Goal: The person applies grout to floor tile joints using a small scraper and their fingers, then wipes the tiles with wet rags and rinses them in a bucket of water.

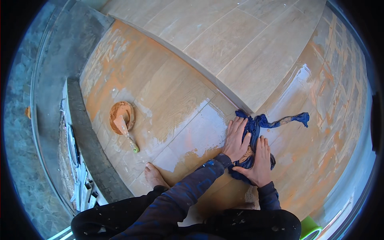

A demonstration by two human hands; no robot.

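Head view, near to far: at the bottom edge of the frame the person's dark trousers, flecked with pale spots, are cut off, and a green object [311, 229] at the lower right corner is only partly in view, too little to name. A bare foot [154, 176] rests on the floor left of centre. Both forearms in dark blue sleeves rise from below. The left hand [237, 140] lies flat, fingers spread, pressing down on a crumpled blue rag [256, 125]; the right hand [260, 162] lies flat on the same rag just beside it, its grip likewise open and pressing rather than clasping. The rag sits right of centre, one twisted tail [292, 119] trailing toward the right; what lies under the hands is hidden.

The floor [168, 88] is wood-look tile smeared with orange-brown residue, with a cleaner pale patch [200, 132] left of the hands. Left of centre a round bowl [122, 117] of orange paste holds a putty knife [126, 134]. Farther up, a raised step [240, 44] of cleaner tiles crosses the frame. At the far left a dark stone kerb [86, 132] bends with the lens.
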